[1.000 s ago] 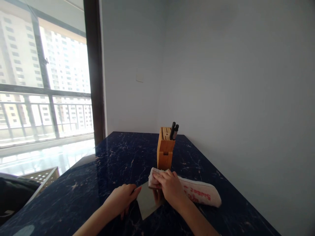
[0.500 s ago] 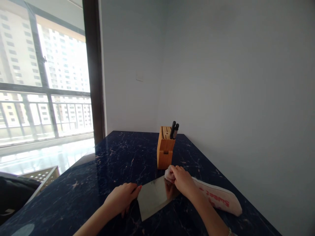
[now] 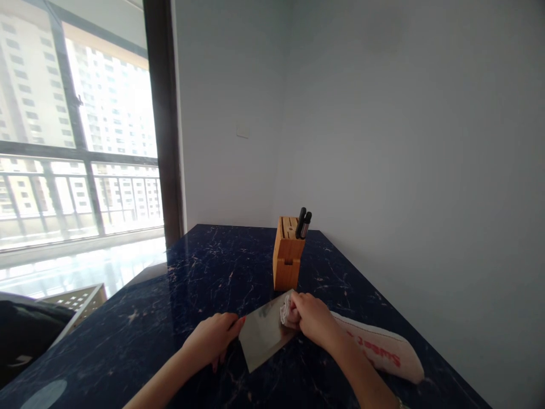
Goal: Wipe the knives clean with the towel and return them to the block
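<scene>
The bunched part of the cloth [image 3: 383,353] had just travelled along the cleaver [image 3: 259,336]. A second earlier it sat in front of the knife block [image 3: 288,267] and a little to its left; then it slid right, out to the blade's far end, and now it had drawn slightly back, so the blade's far corner showed bare just in front of the block's base. I took that as one rubbing stroke over the upper face reaching its end, though I couldn't judge whether any spot was clean.

The right hand [image 3: 314,317], in front of the block and slightly right, had its fingers clamped on the wad. The rest of the cloth, lettered in red, trailed farther right of the block than a second before. The left hand [image 3: 213,336], nearer than the block and well to its left, stayed curled round the cleaver's grip, thumb by the blade; its other fingers were mostly hidden.
</scene>
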Demonstrator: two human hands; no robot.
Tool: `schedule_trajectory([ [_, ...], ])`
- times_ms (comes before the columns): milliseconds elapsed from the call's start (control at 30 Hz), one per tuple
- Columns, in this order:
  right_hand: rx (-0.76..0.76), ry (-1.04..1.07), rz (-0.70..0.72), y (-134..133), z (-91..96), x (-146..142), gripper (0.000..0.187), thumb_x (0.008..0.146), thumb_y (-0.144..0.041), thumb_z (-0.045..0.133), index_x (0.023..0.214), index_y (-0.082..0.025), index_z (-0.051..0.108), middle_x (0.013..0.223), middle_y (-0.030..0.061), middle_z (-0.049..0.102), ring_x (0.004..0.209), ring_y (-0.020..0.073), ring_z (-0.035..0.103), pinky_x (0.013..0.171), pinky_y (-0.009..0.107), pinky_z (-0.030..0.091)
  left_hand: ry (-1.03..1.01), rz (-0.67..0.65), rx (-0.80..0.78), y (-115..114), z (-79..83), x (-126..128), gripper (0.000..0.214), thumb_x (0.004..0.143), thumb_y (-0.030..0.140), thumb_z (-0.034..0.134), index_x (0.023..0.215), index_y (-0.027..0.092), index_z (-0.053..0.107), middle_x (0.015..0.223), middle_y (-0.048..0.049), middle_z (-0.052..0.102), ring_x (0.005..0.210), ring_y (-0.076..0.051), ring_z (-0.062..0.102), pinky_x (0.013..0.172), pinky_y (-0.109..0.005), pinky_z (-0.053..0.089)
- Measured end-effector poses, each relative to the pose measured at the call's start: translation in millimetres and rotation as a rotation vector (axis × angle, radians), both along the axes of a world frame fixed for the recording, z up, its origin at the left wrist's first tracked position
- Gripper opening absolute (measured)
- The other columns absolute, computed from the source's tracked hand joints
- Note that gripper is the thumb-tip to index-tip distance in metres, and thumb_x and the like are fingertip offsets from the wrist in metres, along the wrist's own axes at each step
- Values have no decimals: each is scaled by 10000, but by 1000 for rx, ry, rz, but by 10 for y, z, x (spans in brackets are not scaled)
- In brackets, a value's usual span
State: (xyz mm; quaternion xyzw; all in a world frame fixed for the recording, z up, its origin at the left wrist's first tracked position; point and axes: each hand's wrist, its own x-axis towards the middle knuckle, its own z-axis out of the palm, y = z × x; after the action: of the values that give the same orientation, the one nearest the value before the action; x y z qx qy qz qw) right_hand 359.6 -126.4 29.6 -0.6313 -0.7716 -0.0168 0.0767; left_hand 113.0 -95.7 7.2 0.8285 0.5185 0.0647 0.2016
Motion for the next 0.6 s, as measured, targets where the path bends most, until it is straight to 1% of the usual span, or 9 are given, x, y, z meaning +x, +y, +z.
schedule_trajectory([
  [67, -13, -22, -59, 15, 6, 114, 329, 649, -18, 436, 930, -182, 488, 871, 55, 591, 824, 185, 527, 639, 257, 286, -8, 0, -23, -21, 32, 7, 541, 871, 502, 131, 769, 194, 564, 518, -24, 652, 439, -165, 621, 455, -211, 419],
  [167, -27, -49, -77, 10, 19, 188, 348, 629, 2, 440, 926, -169, 498, 871, 72, 592, 824, 201, 528, 632, 263, 288, 8, 17, -23, -63, 102, 29, 513, 871, 487, 160, 755, 195, 565, 519, -19, 650, 442, -163, 618, 464, -213, 417],
  [267, -31, -58, -19, -78, 26, 16, 329, 623, -9, 463, 905, -174, 503, 890, 67, 582, 847, 200, 517, 654, 264, 295, 35, 46, -18, -94, 154, 53, 490, 870, 479, 185, 736, 198, 564, 520, -16, 647, 445, -160, 615, 468, -214, 410],
  [367, -43, -42, 104, -225, 34, -292, 257, 643, -54, 486, 860, -190, 502, 881, 42, 576, 844, 177, 511, 682, 255, 302, 42, 53, 1, -106, 167, 62, 491, 872, 483, 189, 724, 200, 562, 515, -17, 644, 454, -162, 614, 482, -217, 410],
  [433, -38, -32, 169, -297, 40, -442, 253, 654, -73, 490, 871, -201, 495, 907, 33, 572, 873, 173, 500, 711, 257, 301, 31, 50, 6, -106, 156, 58, 495, 872, 487, 187, 722, 200, 562, 513, -17, 642, 457, -162, 614, 484, -215, 409],
  [500, -39, -39, 170, -308, 42, -474, 266, 672, -81, 483, 905, -209, 491, 938, 32, 570, 904, 180, 496, 723, 270, 299, 11, 43, 1, -99, 133, 47, 514, 875, 492, 167, 727, 198, 562, 507, -18, 639, 446, -161, 612, 472, -211, 405],
  [600, -57, -75, 66, -226, 40, -321, 319, 655, -60, 493, 952, -175, 496, 941, 72, 581, 899, 221, 513, 702, 304, 301, -22, 33, -2, -78, 90, 25, 581, 879, 515, 106, 723, 197, 567, 487, -18, 631, 425, -159, 610, 467, -210, 409],
])
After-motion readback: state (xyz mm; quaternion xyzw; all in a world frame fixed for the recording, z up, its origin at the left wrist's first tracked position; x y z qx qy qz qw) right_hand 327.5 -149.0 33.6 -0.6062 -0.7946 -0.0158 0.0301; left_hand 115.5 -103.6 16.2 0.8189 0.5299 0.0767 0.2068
